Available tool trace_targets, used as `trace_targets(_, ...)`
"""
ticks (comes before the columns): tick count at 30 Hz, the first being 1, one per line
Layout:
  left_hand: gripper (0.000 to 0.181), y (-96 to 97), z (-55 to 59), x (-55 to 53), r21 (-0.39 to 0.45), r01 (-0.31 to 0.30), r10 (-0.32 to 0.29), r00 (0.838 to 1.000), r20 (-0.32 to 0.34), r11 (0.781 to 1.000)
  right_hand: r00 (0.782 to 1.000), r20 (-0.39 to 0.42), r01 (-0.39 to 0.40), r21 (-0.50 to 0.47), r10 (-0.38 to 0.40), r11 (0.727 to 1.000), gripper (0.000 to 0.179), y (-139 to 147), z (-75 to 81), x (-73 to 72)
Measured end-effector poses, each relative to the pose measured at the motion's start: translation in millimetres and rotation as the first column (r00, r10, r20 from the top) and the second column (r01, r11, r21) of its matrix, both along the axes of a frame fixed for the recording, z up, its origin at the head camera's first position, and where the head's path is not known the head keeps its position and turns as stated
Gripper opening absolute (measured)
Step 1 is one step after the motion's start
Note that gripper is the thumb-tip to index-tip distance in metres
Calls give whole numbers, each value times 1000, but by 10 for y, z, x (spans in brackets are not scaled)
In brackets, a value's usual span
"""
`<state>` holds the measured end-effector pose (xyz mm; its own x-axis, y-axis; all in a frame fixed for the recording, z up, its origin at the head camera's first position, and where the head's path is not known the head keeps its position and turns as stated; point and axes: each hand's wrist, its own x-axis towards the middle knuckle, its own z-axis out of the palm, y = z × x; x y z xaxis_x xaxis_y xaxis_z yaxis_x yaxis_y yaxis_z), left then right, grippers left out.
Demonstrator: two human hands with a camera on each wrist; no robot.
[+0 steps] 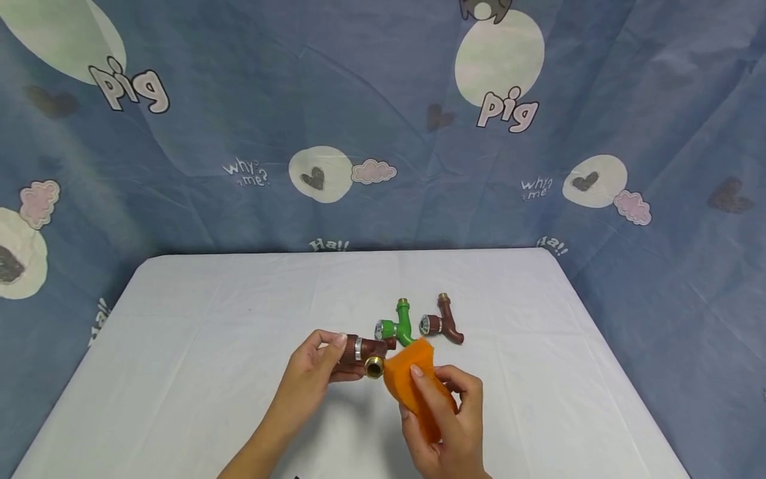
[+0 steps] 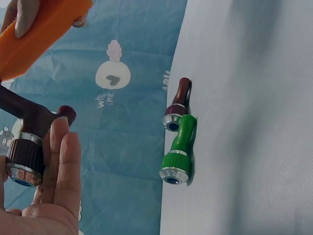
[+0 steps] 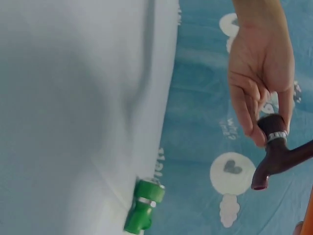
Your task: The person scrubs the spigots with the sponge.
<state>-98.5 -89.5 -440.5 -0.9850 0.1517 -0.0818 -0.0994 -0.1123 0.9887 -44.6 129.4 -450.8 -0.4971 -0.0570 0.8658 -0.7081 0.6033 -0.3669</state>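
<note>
My left hand (image 1: 311, 372) grips a dark brown faucet (image 1: 374, 349) by its ribbed knob, raised above the table. Its brass threaded end (image 1: 374, 367) points toward me in the head view. An orange cloth (image 1: 413, 376), folded and thick, is pinched between the thumb and fingers of my right hand (image 1: 449, 416). The cloth's upper left edge is right at the brass end. In the left wrist view the brown faucet (image 2: 34, 122) lies along my left fingers, its spout past the fingertips. The right wrist view shows the same faucet (image 3: 276, 154), with only a strip of the orange cloth (image 3: 307, 220).
Behind my hands a green faucet (image 1: 402, 322) lies on the white table (image 1: 239, 313). Another brown faucet (image 1: 444, 322) lies just right of it. A blue patterned cloth (image 1: 383, 120) hangs behind the table and at both sides.
</note>
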Motion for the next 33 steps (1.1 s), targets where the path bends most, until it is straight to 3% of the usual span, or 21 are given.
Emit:
trace_targets(5,28,7,-14,10,-11,-75,75,997,-7,997,997,57,40,38,-43,998,40,-28,-96,90)
trace_targets(12,29,4,-39,23,-29,-119,118,993,-33,993,992,100,72,46,-77,996,41,-28,-167,151)
trace_targets(22,24,1,-49,21,-10,-124,123,989,-79,992,993,73,98,-30,-96,995,44,139,-196,28)
trace_targets(33,22,35,-60,17,7,-120,120,989,-84,993,987,150,66,-3,-65,998,43,22,-228,107)
